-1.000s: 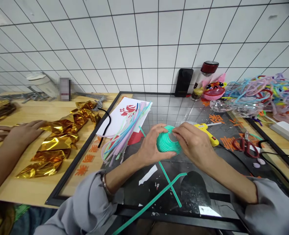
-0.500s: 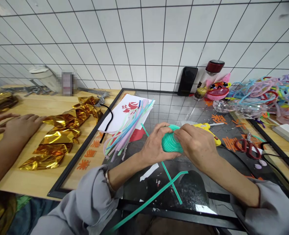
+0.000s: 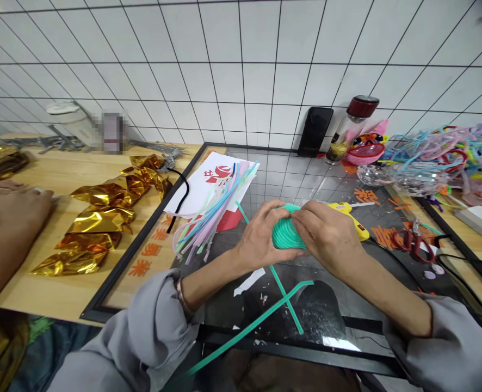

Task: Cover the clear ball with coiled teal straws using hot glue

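Observation:
A turquoise ball of coiled pipe cleaner (image 3: 286,231) is held above the dark glass tabletop. My left hand (image 3: 257,234) curls round its left side, the thumb beneath. With bent fingers pressed together, my right hand (image 3: 326,228) grips the ball's upper right; what its fingertips pinch is hidden. Below lie loose green pipe cleaners (image 3: 249,329), two of them crossing, beside a white paper strip (image 3: 249,282). Just past my right hand lies a yellow glue gun (image 3: 357,220). A bundle of pastel pipe cleaners (image 3: 216,209) rests on white paper to the left.
Red-handled scissors (image 3: 414,242) lie at right, near a tangle of coloured pipe cleaners (image 3: 440,149). A black phone (image 3: 315,130) and a lidded bottle (image 3: 351,130) stand by the wall. Gold foil (image 3: 98,220) and another person's hand (image 3: 18,209) are on the wooden table at left.
The ball and both my hands stay nearly in place, with only slight finger shifts. The other person's hand has drawn left, away from the gold foil. The view has tilted a little.

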A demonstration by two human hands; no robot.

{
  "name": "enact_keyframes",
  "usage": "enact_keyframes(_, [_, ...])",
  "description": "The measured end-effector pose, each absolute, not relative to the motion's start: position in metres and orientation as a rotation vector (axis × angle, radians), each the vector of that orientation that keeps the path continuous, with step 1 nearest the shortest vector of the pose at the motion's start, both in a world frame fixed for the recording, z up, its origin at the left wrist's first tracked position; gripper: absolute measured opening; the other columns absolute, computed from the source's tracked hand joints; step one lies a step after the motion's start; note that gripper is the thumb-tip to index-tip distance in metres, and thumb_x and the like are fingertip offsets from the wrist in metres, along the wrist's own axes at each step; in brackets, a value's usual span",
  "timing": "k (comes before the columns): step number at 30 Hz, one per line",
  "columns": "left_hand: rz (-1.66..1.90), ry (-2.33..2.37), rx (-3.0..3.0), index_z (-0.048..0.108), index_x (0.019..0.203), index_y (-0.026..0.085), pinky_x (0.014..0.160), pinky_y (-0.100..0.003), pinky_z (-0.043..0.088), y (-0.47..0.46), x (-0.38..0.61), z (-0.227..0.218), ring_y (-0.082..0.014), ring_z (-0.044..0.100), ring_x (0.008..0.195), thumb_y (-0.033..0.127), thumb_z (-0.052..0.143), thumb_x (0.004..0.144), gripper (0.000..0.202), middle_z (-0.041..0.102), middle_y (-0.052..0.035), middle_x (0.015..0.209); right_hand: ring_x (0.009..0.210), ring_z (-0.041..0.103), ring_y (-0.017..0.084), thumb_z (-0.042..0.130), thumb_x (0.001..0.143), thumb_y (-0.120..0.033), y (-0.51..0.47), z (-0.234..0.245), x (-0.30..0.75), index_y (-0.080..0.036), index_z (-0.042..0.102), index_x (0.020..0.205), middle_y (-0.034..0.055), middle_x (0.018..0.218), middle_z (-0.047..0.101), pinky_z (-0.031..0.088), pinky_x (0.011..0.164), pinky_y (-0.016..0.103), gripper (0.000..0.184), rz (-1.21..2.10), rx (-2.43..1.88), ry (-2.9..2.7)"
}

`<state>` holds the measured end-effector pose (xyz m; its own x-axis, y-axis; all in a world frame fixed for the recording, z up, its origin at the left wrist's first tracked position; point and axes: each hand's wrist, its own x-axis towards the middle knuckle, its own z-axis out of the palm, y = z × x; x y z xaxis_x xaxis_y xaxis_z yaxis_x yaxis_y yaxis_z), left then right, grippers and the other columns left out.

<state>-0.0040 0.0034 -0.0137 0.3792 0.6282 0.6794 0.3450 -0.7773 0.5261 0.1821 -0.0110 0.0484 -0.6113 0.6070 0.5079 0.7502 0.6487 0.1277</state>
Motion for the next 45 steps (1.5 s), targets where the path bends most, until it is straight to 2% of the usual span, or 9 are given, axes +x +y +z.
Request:
enact_keyframes(11, [1.327,0.881,2.33,0.047,0.123,0.025,0.1,-0.05,0.053,0.003,-0.004,-0.012,-0.0316,0.059,0.121,0.05,0.087,0.068,0.072,0.053,-0.0122,0.129,0.074,0.063,0.018,0.047,0.099,-0.018,-0.007,0.047,0.179,-0.018,0.068,0.08,0.0079,0.079,0.069,0.048,0.066,0.03,0.029,-0.201,-0.985,-2.259])
enact_keyframes(19, [1.323,0.884,2.314,0.048,0.122,0.026,0.102,-0.052,0.051,0.006,-0.004,-0.016,-0.0326,0.058,0.121,0.054,0.086,0.067,0.073,0.054,-0.0116,0.128,0.065,0.06,0.014,0.058,0.094,-0.022,-0.006,0.052,0.18,-0.019,0.069,0.08,0.0023,0.074,0.067,0.046,0.061,0.028,0.018,0.189,-1.016,-2.063])
enact_keyframes(24, [1.35,0.86,2.313,0.047,0.123,0.025,0.102,-0.053,0.051,0.007,-0.003,-0.018,-0.0332,0.057,0.123,0.054,0.085,0.07,0.071,0.053,-0.0131,0.13,0.071,0.063,0.016,0.062,0.093,-0.026,-0.006,0.049,0.182,-0.019,0.072,0.083,0.0035,0.078,0.07,0.048,0.065,0.03,0.016,0.365,-1.062,-1.955])
enact_keyframes(31, [1.311,0.845,2.303,0.046,0.123,0.027,0.105,-0.057,0.047,0.006,-0.005,-0.015,-0.0356,0.054,0.129,0.052,0.084,0.07,0.07,0.053,-0.0132,0.134,0.074,0.064,0.018,0.063,0.092,-0.031,-0.003,0.045,0.181,-0.02,0.073,0.081,0.004,0.079,0.072,0.049,0.066,0.031,0.019,0.418,-1.072,-1.898])
enact_keyframes(37, [1.303,0.795,2.267,0.045,0.121,0.025,0.106,-0.057,0.048,0.003,-0.005,-0.009,-0.0346,0.055,0.134,0.031,0.075,0.076,0.054,0.055,-0.016,0.139,0.07,0.062,0.016,0.063,0.091,-0.028,-0.001,0.045,0.182,-0.019,0.074,0.081,0.0033,0.077,0.071,0.047,0.063,0.029,0.017,0.441,-1.079,-1.889])
enact_keyframes(41, [1.34,0.805,2.281,0.045,0.119,0.025,0.115,-0.062,0.041,0.003,-0.004,-0.008,-0.0334,0.058,0.131,0.034,0.074,0.077,0.052,0.061,-0.0127,0.132,0.07,0.062,0.016,0.064,0.09,-0.027,0.0,0.045,0.181,-0.019,0.074,0.08,0.003,0.076,0.071,0.046,0.063,0.029,0.017,0.462,-1.076,-1.869])
enact_keyframes(45, [1.336,0.797,2.223,0.045,0.124,0.025,0.109,-0.056,0.048,0.004,-0.005,-0.01,-0.0326,0.059,0.129,0.036,0.076,0.077,0.057,0.059,-0.0136,0.136,0.069,0.061,0.016,0.064,0.091,-0.03,0.0,0.046,0.179,-0.019,0.074,0.079,0.0031,0.075,0.071,0.046,0.064,0.029,0.019,0.463,-1.075,-1.856])
